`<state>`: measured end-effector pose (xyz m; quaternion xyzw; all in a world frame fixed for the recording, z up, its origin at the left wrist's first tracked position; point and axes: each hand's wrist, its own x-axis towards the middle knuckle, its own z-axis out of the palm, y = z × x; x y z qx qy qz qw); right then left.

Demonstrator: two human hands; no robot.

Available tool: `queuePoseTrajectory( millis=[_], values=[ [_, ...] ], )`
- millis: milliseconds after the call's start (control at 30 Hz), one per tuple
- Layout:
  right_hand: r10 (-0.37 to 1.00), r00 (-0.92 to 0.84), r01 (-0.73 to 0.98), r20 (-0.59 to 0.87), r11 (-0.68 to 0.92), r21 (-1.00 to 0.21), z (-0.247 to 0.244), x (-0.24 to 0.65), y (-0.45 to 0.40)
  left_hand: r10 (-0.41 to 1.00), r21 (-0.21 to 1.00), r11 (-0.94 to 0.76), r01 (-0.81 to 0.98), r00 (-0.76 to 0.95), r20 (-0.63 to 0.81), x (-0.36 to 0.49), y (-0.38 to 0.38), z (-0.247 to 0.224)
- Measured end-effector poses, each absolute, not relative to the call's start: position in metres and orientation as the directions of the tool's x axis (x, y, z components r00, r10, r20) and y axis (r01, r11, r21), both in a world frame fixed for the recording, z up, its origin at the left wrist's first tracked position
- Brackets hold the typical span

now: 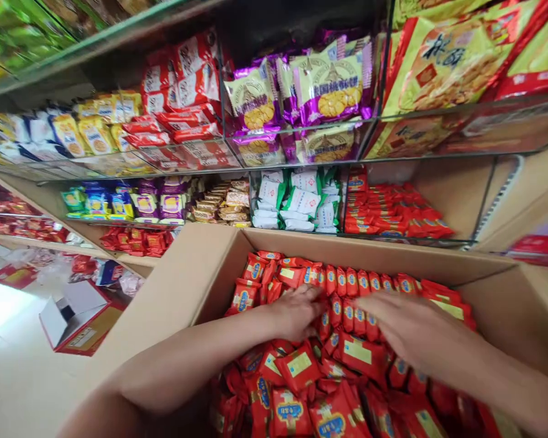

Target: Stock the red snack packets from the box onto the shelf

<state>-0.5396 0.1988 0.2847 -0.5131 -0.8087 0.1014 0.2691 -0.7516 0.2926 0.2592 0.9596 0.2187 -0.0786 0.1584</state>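
We have both hands down in the open cardboard box [210, 274], which is filled with small red snack packets [351, 316]. Our left hand [296, 310] and right hand [411, 328] lie flat on them, fingers spread and loose, gripping none. On the shelf behind sit matching red packets [388, 210] beside white-and-green packs [296, 201].

left hand [299, 310] palm-down, right hand [411, 328] spread flat

- Large yellow-and-red bags [442, 61] at one o'clock bear the dark characters "桃酥".
- Print on the purple-and-gold packets [331, 85] at twelve o'clock and the other wrappers is too blurred to read.
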Motion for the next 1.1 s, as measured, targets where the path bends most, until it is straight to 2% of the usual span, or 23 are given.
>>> queuePoseTrajectory(
  millis=[133,267,333,433,500,567,633,733,800,833,933,1000,1100],
  values=[
    [0.943,-0.331,0.900,0.017,0.322,-0.293,0.251,-0.534,0.239,0.396,0.198,-0.877,0.439,0.891,-0.221,-0.748,0.294,0.254],
    [0.960,-0.278,0.950,-0.026,0.271,-0.154,0.237,-0.540,0.237,0.396,0.161,-0.888,0.430,0.895,-0.206,-0.746,0.296,0.259],
    [0.956,-0.290,0.941,-0.037,0.278,-0.193,0.240,-0.551,0.226,0.386,0.170,-0.890,0.423,0.897,-0.215,-0.747,0.297,0.263],
    [0.916,-0.343,0.914,-0.209,0.275,-0.298,0.245,-0.568,0.211,0.364,0.208,-0.885,0.416,0.898,-0.246,-0.750,0.299,0.266],
    [0.894,-0.328,0.925,-0.306,0.237,-0.299,0.244,-0.574,0.205,0.354,0.245,-0.879,0.409,0.904,-0.239,-0.751,0.301,0.266],
    [0.892,-0.308,0.930,-0.330,0.209,-0.303,0.243,-0.576,0.205,0.348,0.312,-0.863,0.397,0.915,-0.203,-0.751,0.302,0.265],
    [0.901,-0.323,0.901,-0.289,0.199,-0.385,0.244,-0.572,0.209,0.376,0.429,-0.806,0.409,0.912,-0.164,-0.748,0.301,0.265],
    [0.962,-0.238,0.776,-0.131,0.108,-0.621,0.252,-0.560,0.217,0.472,0.731,-0.542,0.414,0.870,-0.143,-0.741,0.297,0.265],
    [0.993,-0.092,0.579,-0.070,-0.004,-0.816,0.260,-0.553,0.222,0.492,0.918,-0.243,0.312,0.856,-0.160,-0.735,0.292,0.266],
    [0.996,-0.035,0.448,-0.076,-0.052,-0.893,0.264,-0.551,0.223,0.489,0.966,-0.095,0.239,0.857,-0.164,-0.733,0.290,0.267],
    [0.992,0.035,0.143,-0.120,-0.124,-0.982,0.272,-0.547,0.225,0.495,0.969,0.215,0.124,0.841,-0.218,-0.727,0.288,0.269],
    [0.992,0.059,0.075,-0.115,-0.119,-0.990,0.275,-0.546,0.224,0.521,0.938,0.324,0.123,0.804,-0.285,-0.725,0.288,0.270],
    [0.993,0.113,0.058,-0.026,-0.033,-0.998,0.277,-0.544,0.225,0.600,0.916,0.391,0.085,0.732,-0.324,-0.727,0.288,0.275]
  ],
)
